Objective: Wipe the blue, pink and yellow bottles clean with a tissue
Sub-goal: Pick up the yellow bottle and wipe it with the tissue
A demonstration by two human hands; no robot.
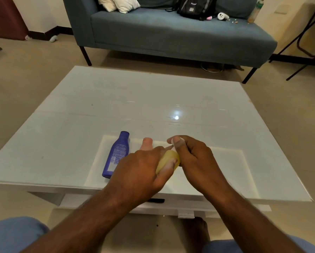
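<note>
Both hands are up over the near edge of the glossy white tabletop (153,99). The left hand (142,172) is wrapped around a small yellow plastic bottle (168,159), holding it just above the surface. The right hand (193,159) has its fingers curled around a bit of white tissue (179,139), pressed right against the top end of the bottle. The blue plastic bottle (117,154) is lying flat to the left, cap pointing away. The pink bottle (146,144) sits just beside it, mostly hidden behind the left hand.
</note>
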